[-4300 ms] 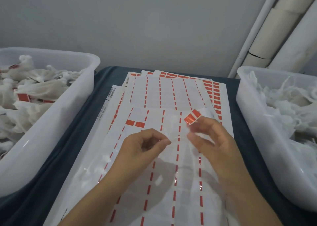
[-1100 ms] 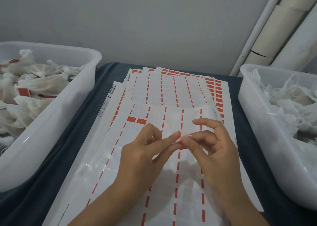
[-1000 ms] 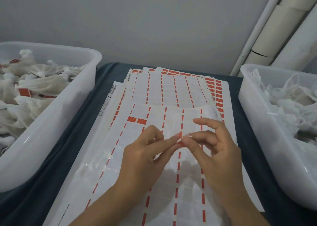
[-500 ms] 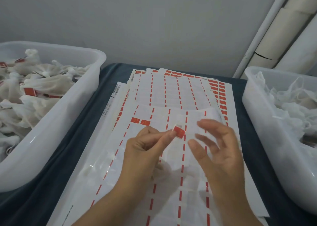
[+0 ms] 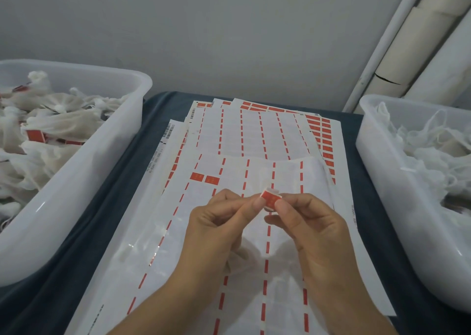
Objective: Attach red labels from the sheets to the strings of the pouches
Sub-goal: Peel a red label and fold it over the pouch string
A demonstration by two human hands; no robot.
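A small red label [image 5: 269,198] folded over is held above the top label sheet [image 5: 229,245]. My left hand [image 5: 216,222] pinches its left edge and my right hand [image 5: 308,222] pinches its right edge with thumb and forefinger. I cannot make out the pouch string at the label. A white mesh pouch [image 5: 257,255] lies on the sheet under my hands, mostly hidden. Two red labels [image 5: 204,178] remain on the top sheet's upper left.
A white tub [image 5: 84,171] at the left holds pouches with red labels. A white tub [image 5: 382,182] at the right holds plain white pouches. More label sheets [image 5: 265,131] fan out behind, on a dark blue cloth [image 5: 109,197]. White pipes [image 5: 407,44] stand at the back right.
Half a second ago my left hand alone held the label and my right hand was open beside it. Now my right hand has closed in and pinches the label too.
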